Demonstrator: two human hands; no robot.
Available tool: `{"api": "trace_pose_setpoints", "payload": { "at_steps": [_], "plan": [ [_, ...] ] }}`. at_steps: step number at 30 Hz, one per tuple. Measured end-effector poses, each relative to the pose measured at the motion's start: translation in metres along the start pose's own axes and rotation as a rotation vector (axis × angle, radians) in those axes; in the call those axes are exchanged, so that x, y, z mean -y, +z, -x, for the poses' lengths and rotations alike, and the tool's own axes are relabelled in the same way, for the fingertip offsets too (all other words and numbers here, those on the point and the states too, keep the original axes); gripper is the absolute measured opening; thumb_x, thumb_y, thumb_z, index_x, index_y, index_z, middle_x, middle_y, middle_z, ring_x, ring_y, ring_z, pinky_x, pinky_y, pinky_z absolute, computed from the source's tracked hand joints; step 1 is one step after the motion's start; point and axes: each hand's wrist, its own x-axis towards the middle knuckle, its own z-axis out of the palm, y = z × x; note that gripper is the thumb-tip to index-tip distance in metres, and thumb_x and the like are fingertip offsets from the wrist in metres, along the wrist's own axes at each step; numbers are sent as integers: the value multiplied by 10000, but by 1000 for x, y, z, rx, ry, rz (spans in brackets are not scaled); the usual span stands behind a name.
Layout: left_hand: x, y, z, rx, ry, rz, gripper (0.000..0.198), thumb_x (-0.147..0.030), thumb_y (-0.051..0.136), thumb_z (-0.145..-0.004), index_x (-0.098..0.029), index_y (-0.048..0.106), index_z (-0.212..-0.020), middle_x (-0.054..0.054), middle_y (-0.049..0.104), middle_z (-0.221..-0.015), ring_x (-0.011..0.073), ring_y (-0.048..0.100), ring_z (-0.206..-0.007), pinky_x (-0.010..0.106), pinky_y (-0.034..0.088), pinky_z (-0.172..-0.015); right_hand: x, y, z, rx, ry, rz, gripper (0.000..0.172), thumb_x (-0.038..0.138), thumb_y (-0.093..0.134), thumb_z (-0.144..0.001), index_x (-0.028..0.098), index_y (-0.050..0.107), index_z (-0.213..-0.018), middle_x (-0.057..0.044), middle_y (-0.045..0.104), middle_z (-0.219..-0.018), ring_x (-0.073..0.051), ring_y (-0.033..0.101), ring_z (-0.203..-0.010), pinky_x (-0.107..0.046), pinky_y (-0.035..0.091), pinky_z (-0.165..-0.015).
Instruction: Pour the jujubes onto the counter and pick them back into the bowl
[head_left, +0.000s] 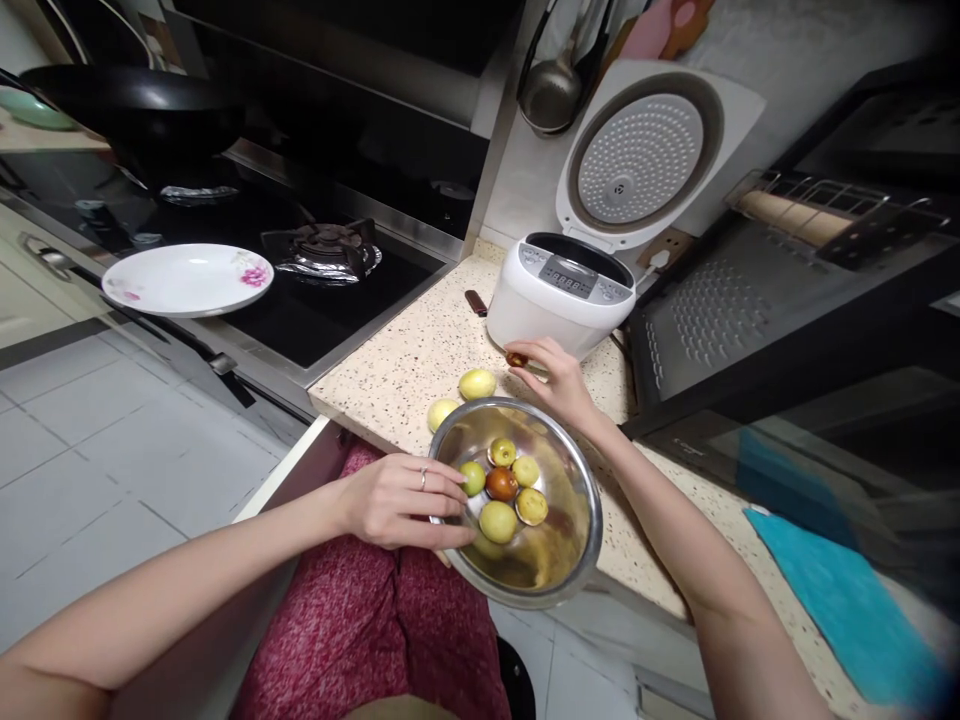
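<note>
A steel bowl (pixel 577 540) sits at the counter's front edge, partly overhanging it, with several green and brown jujube fruits (pixel 501 487) inside. My left hand (pixel 401 498) grips the bowl's near-left rim. My right hand (pixel 559 380) is beyond the bowl, pinching a small brown fruit (pixel 516 358) in its fingertips just in front of the rice cooker. Two green fruits (pixel 477 383) lie on the speckled counter (pixel 397 370), left of that hand.
A white rice cooker (pixel 559 295) stands with its lid up at the back. A gas stove (pixel 322 250) with a white flowered plate (pixel 187 279) lies to the left. A dark rack (pixel 757 310) and a blue cloth (pixel 840 600) are on the right.
</note>
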Motion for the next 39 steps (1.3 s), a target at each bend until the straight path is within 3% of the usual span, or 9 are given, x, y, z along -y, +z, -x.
{"api": "trace_pose_setpoints", "payload": {
  "at_steps": [2,4,9,16,24,33,37,39],
  "plan": [
    [0,0,1,-5,-7,8,130,-189,674,-936,-159,763,-1026,55,798,-930,157,770,-955,304,640,-978,23,-13,7,-58,21,-41,264,324,631,-972,229,684,-1213,-96,739,-1097,-265,663,-1029,-464,537,-946],
    [0,0,0,-11,-8,15,131,-186,666,-941,-155,764,-1022,59,798,-929,160,770,-952,309,640,-977,47,-20,14,-36,15,-98,265,317,663,-955,235,694,-1205,-94,745,-1128,-263,678,-1043,-471,543,-953],
    [0,0,0,-8,4,16,152,-180,636,-958,-133,767,-1020,75,798,-925,174,772,-951,316,642,-974,86,-14,24,211,-101,-294,262,238,684,-941,224,689,-1202,-83,753,-1134,-233,692,-1072,-444,569,-958],
    [-1,0,-1,-24,2,2,203,-194,572,-995,-151,771,-994,68,795,-906,165,770,-940,310,650,-948,80,2,28,344,-51,-316,231,200,666,-943,209,669,-1174,-91,732,-1152,-225,692,-1083,-428,579,-955],
    [-3,0,-3,-4,-14,22,210,-177,550,-1005,-139,757,-1009,70,796,-908,166,769,-927,318,635,-965,78,2,32,455,-64,-285,208,167,615,-961,207,655,-1161,-94,716,-1166,-228,676,-1107,-425,562,-966],
    [-20,14,-10,-32,-105,138,198,-142,529,-1020,-89,719,-1001,81,802,-934,178,756,-1000,459,469,-1176,81,-12,43,483,-5,-239,232,208,635,-961,228,655,-1191,-84,716,-1168,-232,677,-1101,-432,563,-964],
    [-27,19,-13,-49,-79,179,188,-151,543,-1016,-114,722,-969,63,805,-936,161,756,-1007,446,451,-1203,86,-29,43,474,2,-272,260,270,657,-962,221,665,-1217,-90,726,-1180,-229,683,-1118,-410,567,-978],
    [-30,21,-14,-54,-58,184,173,-152,564,-1006,-127,727,-955,53,805,-928,153,755,-1006,427,459,-1200,85,-38,39,402,31,-268,243,279,653,-966,219,685,-1199,-86,740,-1151,-226,700,-1080,-394,575,-959]
  ]
}}
